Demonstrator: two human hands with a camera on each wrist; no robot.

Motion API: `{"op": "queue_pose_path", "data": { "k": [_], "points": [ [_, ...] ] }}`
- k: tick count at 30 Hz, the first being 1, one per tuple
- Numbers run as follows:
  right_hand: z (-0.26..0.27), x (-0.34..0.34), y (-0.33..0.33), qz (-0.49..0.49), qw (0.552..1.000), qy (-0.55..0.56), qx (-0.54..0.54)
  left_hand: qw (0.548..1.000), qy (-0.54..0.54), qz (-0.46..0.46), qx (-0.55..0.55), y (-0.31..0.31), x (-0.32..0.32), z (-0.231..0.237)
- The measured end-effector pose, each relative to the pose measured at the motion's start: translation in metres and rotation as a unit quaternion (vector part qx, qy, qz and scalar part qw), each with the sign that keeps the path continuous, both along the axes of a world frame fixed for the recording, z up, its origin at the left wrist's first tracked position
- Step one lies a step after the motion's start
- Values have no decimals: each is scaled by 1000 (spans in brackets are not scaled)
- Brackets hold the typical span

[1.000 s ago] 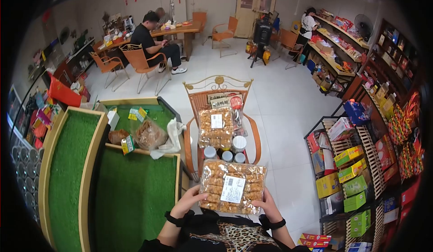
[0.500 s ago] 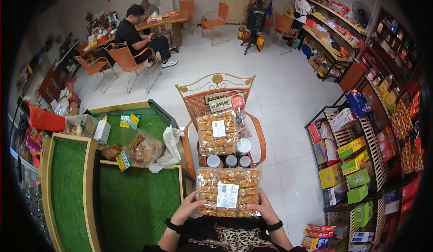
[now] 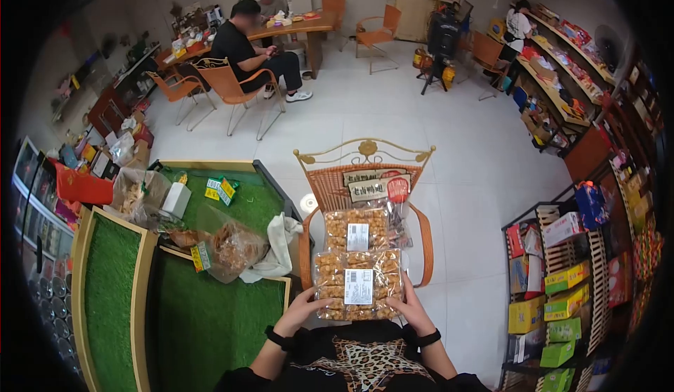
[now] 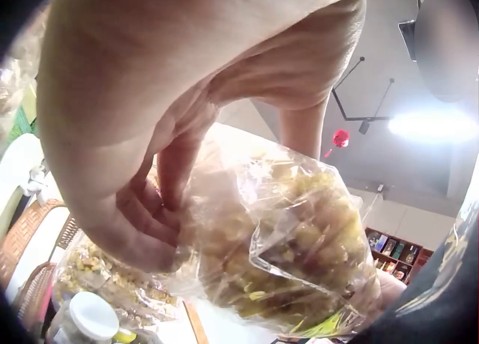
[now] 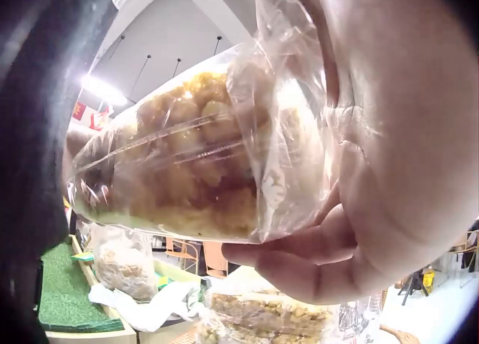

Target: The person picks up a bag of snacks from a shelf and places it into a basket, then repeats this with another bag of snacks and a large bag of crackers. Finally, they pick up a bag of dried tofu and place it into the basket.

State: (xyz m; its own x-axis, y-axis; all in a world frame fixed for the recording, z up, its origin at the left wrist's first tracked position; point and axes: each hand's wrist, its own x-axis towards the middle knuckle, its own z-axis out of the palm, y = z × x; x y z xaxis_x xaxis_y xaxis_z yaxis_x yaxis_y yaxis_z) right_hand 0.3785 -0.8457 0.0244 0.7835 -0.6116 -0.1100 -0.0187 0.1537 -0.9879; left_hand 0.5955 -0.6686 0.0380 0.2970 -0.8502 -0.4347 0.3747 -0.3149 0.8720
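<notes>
A clear plastic pack of golden-brown snack pieces [image 3: 382, 284] with a white label is held between both hands in front of the torso. My left hand [image 3: 298, 312] grips its left side, thumb over the top face; the left wrist view shows curled fingers [image 4: 142, 228] at the crinkled wrapper. My right hand [image 3: 415, 313] grips the right side, its fingers [image 5: 314, 273] curled beneath the pack in the right wrist view. A similar snack pack [image 3: 337, 228] lies on the chair just beyond, partly overlapped by the held one in the head view. A white-lidded jar [image 4: 93, 315] stands near it.
The wicker armchair [image 3: 307, 255] also carries flat printed packets [image 3: 379, 187] against its backrest. On the left, a green-lined display stand [image 3: 210, 308] holds bagged food [image 3: 239, 248] and a white cloth [image 3: 279, 244]. Racks of boxes [image 3: 567, 277] line the right. A seated person [image 3: 242, 48] is farther back.
The head view has shifted. The held pack now overlaps the pack on the chair and hides the jars that showed between them. Both hands keep their grip.
</notes>
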Motion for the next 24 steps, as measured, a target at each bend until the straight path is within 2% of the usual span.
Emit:
{"op": "queue_pose_path", "data": {
  "k": [2,4,5,6,8,10,12,13,14,16,18,20,21,24],
  "points": [
    [-25,12,-27,7,999,-8,38,999,26,23,-23,-23,9,-6],
    [-24,32,-53,21,999,-16,46,996,69,53,5,-48,23,-7],
    [-20,41,-64,25,999,-14,30,996,51,57,48,-57,35,-21],
    [-16,51,-75,22,999,-13,29,993,79,82,1,-73,36,0],
    [-10,68,-92,0,995,18,-97,993,41,94,-52,-92,55,-22],
    [-30,85,-102,-33,993,10,-109,993,21,115,-37,-115,60,-23],
    [-49,100,-110,-52,961,166,-217,990,0,137,-22,-132,64,-37],
    [-56,107,-108,-69,963,129,-226,987,-22,158,-35,-141,66,-55],
    [-61,108,-108,-79,961,131,-229,982,-44,177,-48,-145,69,-71],
    [-57,111,-110,-54,961,187,-195,985,-14,164,-55,-151,74,-65],
    [-64,114,-114,-54,957,175,-227,984,-1,166,-57,-153,76,-63],
    [-69,114,-115,-33,970,160,-177,985,-3,165,-59,-152,76,-61],
    [-60,113,-116,-16,983,145,-115,984,-7,168,-60,-153,76,-61],
    [-53,113,-114,-33,978,141,-148,984,15,165,-60,-152,84,-87]
  ]
}}
